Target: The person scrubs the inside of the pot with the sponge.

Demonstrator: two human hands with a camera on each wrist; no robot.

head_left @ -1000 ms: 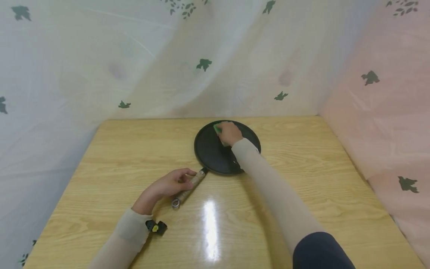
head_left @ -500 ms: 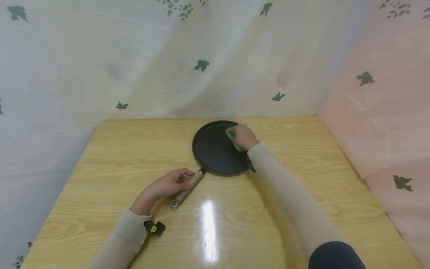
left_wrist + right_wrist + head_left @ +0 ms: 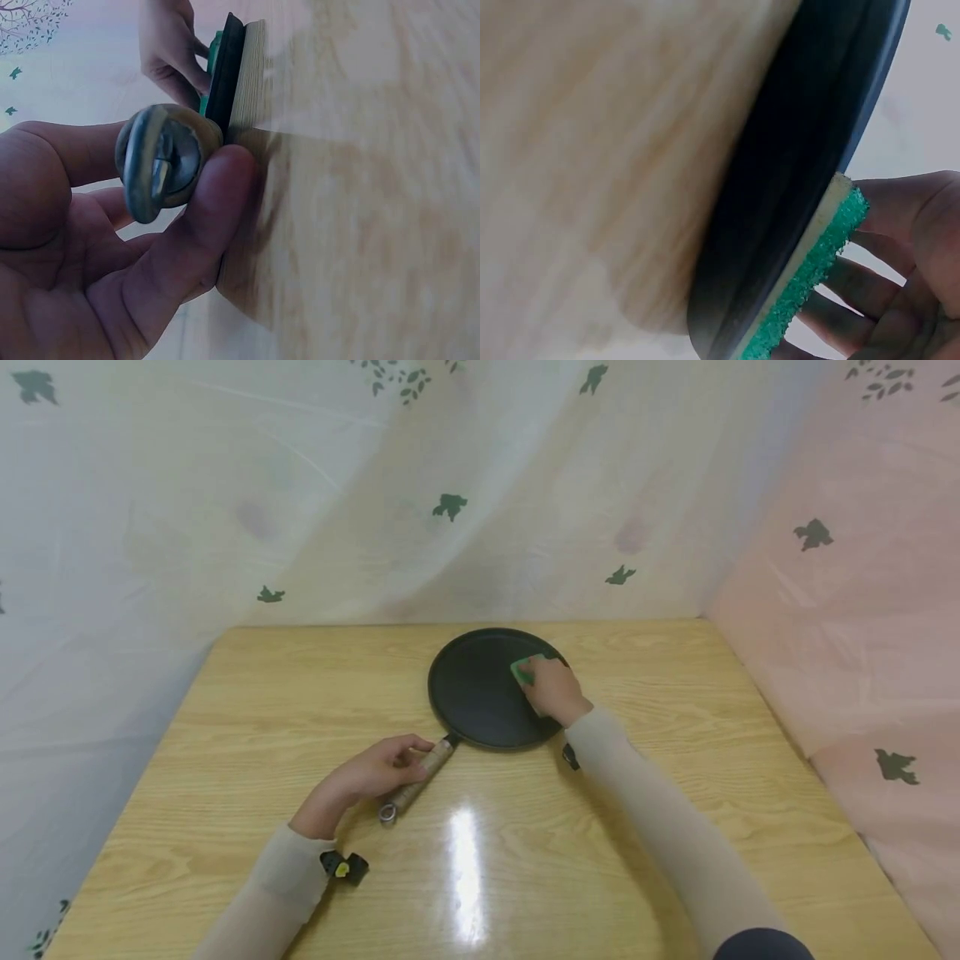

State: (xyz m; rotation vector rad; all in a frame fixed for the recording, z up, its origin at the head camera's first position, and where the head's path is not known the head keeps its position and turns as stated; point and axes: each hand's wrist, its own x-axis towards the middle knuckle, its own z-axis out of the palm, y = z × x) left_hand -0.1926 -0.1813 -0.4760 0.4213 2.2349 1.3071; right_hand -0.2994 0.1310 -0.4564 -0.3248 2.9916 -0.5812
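A round black flat pan (image 3: 474, 693) lies on the table, its wood-look handle (image 3: 422, 779) pointing toward me and to the left. My left hand (image 3: 375, 768) grips that handle between thumb and fingers; the left wrist view shows the metal hanging ring (image 3: 145, 163) at its end. Over the right part of the pan, my right hand (image 3: 555, 689) holds a sponge (image 3: 519, 669) against the cooking surface. In the right wrist view the sponge has a green scouring layer (image 3: 810, 274) on the hand's side and a pale layer against the pan.
The pan stands near the back edge of the wooden table (image 3: 315, 693). A pale curtain (image 3: 337, 485) with green bird prints hangs behind, and a pinkish one (image 3: 862, 635) on the right. A small black device (image 3: 345, 866) is strapped at my left wrist.
My right hand has moved the sponge from the far middle of the pan to its right side, then slightly nearer to me. My left hand keeps its hold on the handle.
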